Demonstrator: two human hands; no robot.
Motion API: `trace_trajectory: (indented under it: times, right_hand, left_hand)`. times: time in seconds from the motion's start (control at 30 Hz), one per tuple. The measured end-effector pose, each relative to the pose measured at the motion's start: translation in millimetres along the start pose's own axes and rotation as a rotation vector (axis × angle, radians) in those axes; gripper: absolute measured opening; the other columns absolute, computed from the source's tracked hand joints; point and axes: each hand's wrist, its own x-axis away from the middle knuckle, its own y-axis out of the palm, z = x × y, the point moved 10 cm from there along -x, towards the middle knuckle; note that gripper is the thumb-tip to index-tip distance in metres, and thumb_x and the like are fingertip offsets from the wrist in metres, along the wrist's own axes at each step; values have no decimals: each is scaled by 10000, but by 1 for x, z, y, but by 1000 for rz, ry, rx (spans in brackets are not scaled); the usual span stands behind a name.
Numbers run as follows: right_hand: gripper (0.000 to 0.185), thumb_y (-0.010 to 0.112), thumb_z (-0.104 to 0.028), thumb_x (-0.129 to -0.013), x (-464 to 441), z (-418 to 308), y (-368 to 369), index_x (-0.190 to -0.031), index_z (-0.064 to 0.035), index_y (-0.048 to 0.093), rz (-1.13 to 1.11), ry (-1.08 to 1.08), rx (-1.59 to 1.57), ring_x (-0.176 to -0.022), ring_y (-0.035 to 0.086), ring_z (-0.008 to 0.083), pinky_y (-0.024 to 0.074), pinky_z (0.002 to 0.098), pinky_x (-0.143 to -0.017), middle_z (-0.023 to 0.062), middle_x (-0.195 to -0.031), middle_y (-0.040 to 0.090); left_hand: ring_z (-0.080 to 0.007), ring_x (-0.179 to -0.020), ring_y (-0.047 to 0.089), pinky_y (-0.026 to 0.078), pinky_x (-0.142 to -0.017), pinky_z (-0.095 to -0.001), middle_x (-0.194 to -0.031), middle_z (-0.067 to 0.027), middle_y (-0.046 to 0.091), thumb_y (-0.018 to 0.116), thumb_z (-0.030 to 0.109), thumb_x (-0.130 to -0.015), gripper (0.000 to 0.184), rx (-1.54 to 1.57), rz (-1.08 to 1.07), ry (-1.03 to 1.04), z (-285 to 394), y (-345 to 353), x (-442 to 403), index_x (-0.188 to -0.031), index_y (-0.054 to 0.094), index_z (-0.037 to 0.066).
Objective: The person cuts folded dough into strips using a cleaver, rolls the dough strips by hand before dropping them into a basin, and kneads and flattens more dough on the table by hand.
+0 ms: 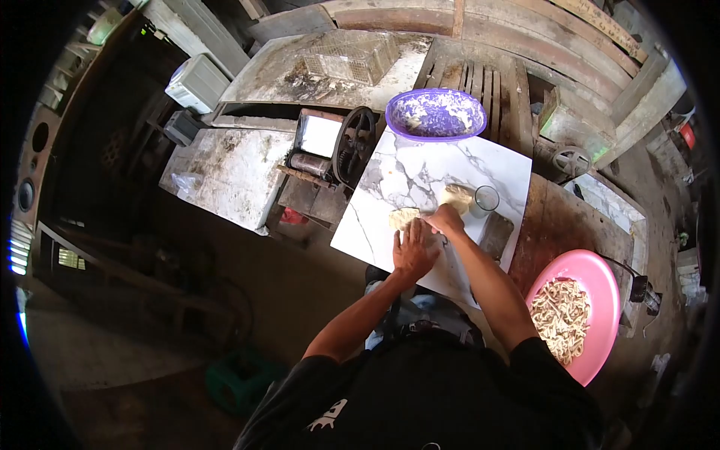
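A pale, flattened piece of dough [403, 218] lies on the marble-patterned board. My left hand [415, 255] rests at its near edge, fingers stretched out and slightly apart. Just to the right, my right hand [445, 220] is closed, with its fingertips pointing toward the left hand; what it grips, if anything, is too small to make out. Beyond the right hand sits a second lump of dough [454, 196], partly covered by that hand. A clear drinking glass [487, 199] stands beside this lump. Near my right forearm lies a grey-brown rectangular block [496, 235].
The marble-patterned board [367, 217] has a purple basin [437, 136] with floury residue at its far edge. A pink basin [604, 300] of pale strips [559, 319] stands at right. A hand-wheel roller machine [354, 148] borders the left side. A plastic crate [351, 60] lies farther back.
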Motion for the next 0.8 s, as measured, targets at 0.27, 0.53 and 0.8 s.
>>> trace_trajectory:
  times: [0.27,0.53,0.8]
  right_hand:
    - [440,779,-478,-732,-13,-9,-12,-615,-68,671,140,84,48,-639,672,246,523,367,-628,72,-612,665]
    - [525,766,-515,-732,-16,-15,3,-511,-72,591,-76,8,-138,-527,581,177,445,351,-519,26,-537,586]
    - [491,761,-558,-722,-33,-3,-4,-643,-79,684,70,77,-21,-615,655,182,513,362,-629,17,-618,668]
  left_hand:
    - [-338,-1413,266,220,-1145,-465,-1520,-202,270,612,496,-856,871,36,144,16,15,-1,9,-1456,267,-34]
    - [-359,-1437,208,176,-1162,-481,-1537,-209,246,616,510,-853,884,29,197,64,-5,-9,5,-1464,267,-26]
    - [-379,-1438,194,161,-1162,-498,-1535,-231,237,564,574,-862,903,-37,79,-3,-5,1,14,-1470,260,-20]
